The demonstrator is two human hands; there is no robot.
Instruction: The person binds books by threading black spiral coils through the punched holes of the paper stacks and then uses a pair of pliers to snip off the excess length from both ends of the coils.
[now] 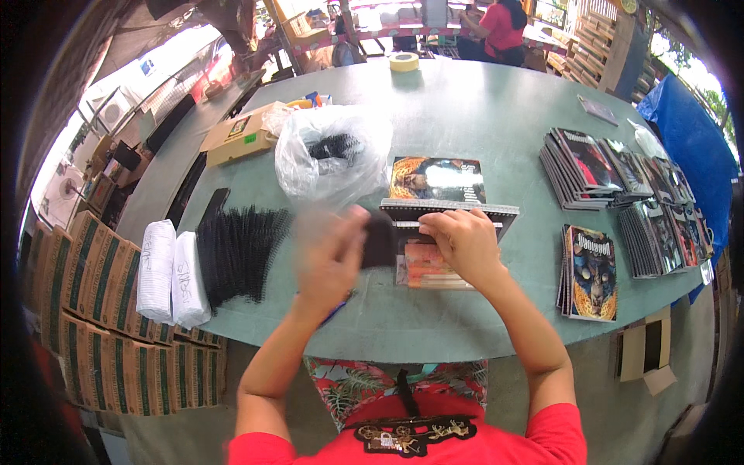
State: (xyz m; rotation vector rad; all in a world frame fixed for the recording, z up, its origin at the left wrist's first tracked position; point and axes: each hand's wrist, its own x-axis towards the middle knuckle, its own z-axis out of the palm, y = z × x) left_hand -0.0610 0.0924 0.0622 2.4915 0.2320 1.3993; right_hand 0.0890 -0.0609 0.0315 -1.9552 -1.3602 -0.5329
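My right hand has its fingers closed on the near edge of a stack of book pages, propped at the table's middle with a row of holes along its edge. Beneath lies an orange printed pack. A book with a dark picture cover lies just behind. My left hand is smeared by motion, so its grip cannot be told. Close by its fingers is a blurred black piece. Left of that hand, many black binding wires lie spread in a row.
Two white paper-wrapped rolls stand at the left edge. Behind are a clear plastic bag with black wires and a cardboard box. Stacked books and a smaller pile lie right. A tape roll sits far back.
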